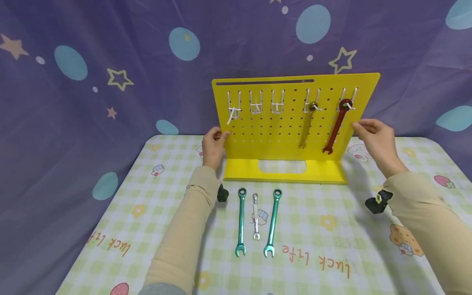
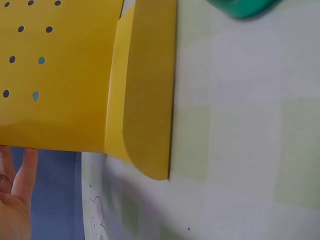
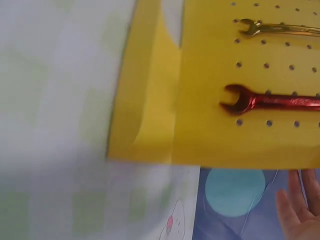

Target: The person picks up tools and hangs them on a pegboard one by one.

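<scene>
A yellow pegboard (image 1: 265, 143) stands upright on its base at the back of the table. My left hand (image 1: 214, 147) holds its left edge, and my right hand (image 1: 377, 141) holds its right edge, thumbs toward the front. A red wrench (image 1: 335, 129) and a smaller gold wrench (image 1: 307, 127) hang from white hooks on the board's right half. In front of the base lie a green wrench (image 1: 241, 221), a small silver wrench (image 1: 256, 217) and another green wrench (image 1: 273, 223). In the right wrist view, the red wrench's open end (image 3: 240, 100) shows near the board's edge.
White hooks (image 1: 256, 102) on the board's left half carry nothing. A checked cloth (image 1: 309, 221) covers the table. Close behind the board hangs a purple curtain (image 1: 140, 45) with stars and blue ovals.
</scene>
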The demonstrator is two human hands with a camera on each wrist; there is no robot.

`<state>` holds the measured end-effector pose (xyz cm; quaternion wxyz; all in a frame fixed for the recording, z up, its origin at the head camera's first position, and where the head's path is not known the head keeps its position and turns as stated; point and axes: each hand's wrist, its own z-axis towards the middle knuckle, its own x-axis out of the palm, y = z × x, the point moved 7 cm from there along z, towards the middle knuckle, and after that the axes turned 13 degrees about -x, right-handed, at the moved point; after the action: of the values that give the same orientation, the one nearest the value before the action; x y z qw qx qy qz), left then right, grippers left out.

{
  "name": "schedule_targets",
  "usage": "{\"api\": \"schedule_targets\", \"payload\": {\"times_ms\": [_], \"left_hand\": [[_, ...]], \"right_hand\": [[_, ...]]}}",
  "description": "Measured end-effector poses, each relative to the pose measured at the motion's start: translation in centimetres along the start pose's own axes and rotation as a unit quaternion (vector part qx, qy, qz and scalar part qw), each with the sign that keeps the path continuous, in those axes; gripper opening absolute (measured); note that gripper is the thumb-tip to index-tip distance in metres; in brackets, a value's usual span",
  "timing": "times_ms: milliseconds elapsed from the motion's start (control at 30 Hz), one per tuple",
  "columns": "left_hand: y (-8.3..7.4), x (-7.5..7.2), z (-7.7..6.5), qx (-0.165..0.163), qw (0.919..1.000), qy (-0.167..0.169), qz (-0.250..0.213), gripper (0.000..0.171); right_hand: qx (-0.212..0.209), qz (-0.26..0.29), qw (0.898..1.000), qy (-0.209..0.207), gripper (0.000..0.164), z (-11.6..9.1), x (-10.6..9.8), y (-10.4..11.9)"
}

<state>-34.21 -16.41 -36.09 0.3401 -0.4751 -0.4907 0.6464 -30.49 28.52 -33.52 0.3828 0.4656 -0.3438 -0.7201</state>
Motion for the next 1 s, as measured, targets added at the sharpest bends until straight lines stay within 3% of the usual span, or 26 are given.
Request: {"api": "schedule_targets", "payload": {"times_ms": [100,200,300,467,667,767,1000], "left_hand": [[-0.1,0.1,0.0,0.004,1.0000,0.002,-0.001,0.023],[-0.2,0.3,0.0,0.002,1.0000,0.009,0.001,0.024],[-0.2,0.3,0.0,-0.008,0.9997,0.019,0.010,0.027],[-0.2,0.1,0.2,-0.023,0.9988,0.028,0.032,0.028],[-0.6,-0.1,-0.6,-0.032,0.9986,0.025,0.034,0.030],[-0.7,-0.3,-1.2,-0.033,0.9988,0.018,0.032,0.034],[-0.6,-1.0,-2.5,-0.056,0.9976,0.015,0.039,0.043]], "right_hand": [[0.011,0.041,0.999,-0.023,0.038,0.3,0.1,0.3],[0.015,0.121,0.991,-0.051,0.024,0.6,0.3,0.6],[0.018,0.161,0.985,-0.066,0.022,0.8,0.7,0.7],[0.034,0.120,0.990,-0.061,0.031,0.9,1.1,0.5],[0.048,0.179,0.980,-0.076,0.024,1.0,1.3,0.2],[0.048,0.182,0.979,-0.079,0.020,1.1,1.3,0.2],[0.045,0.123,0.988,-0.079,0.019,1.0,1.2,0.1]]}}
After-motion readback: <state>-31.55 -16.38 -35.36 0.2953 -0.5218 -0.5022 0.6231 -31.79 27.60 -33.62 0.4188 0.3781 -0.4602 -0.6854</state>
